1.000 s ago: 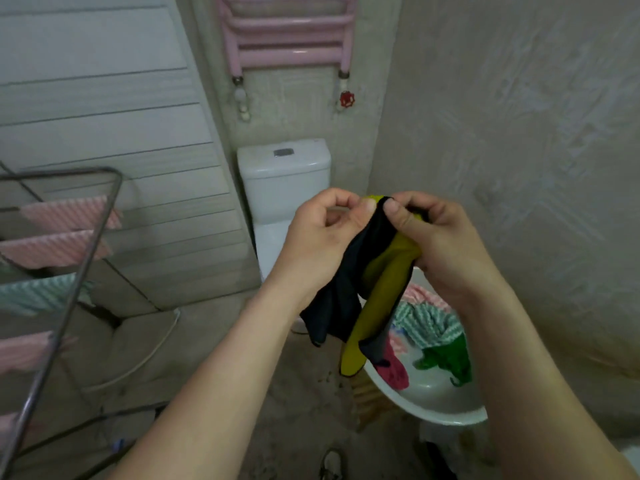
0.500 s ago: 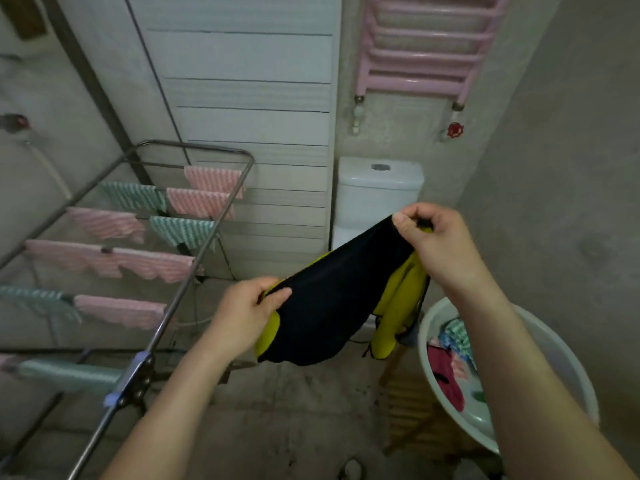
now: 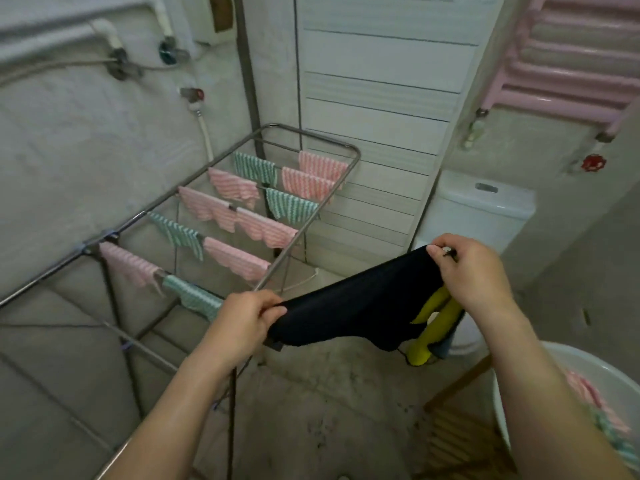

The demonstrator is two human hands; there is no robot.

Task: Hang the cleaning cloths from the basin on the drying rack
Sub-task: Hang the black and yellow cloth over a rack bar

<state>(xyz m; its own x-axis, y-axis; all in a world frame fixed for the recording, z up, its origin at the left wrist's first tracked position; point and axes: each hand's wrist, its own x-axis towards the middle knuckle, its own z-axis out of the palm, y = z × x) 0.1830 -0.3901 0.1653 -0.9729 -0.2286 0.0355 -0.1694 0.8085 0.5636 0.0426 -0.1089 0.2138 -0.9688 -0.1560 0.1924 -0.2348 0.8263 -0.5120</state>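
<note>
A black and yellow cloth is stretched between my two hands in mid-air. My left hand pinches its lower left corner right beside the near rail of the metal drying rack. My right hand pinches the upper right corner, higher up in front of the toilet. Several pink and green striped cloths hang over the rack's bars. The white basin sits at the bottom right with pink and green cloths inside, partly hidden by my right arm.
A white toilet stands behind the cloth, against a white slatted panel. A pink wall radiator is at the top right. A wooden slatted stool stands under the basin. Pipes and valves run along the left wall.
The view swung left from the basin to the rack. My hands spread apart, opening the bunched cloth out flat, and carried it left to the rack's near rail.
</note>
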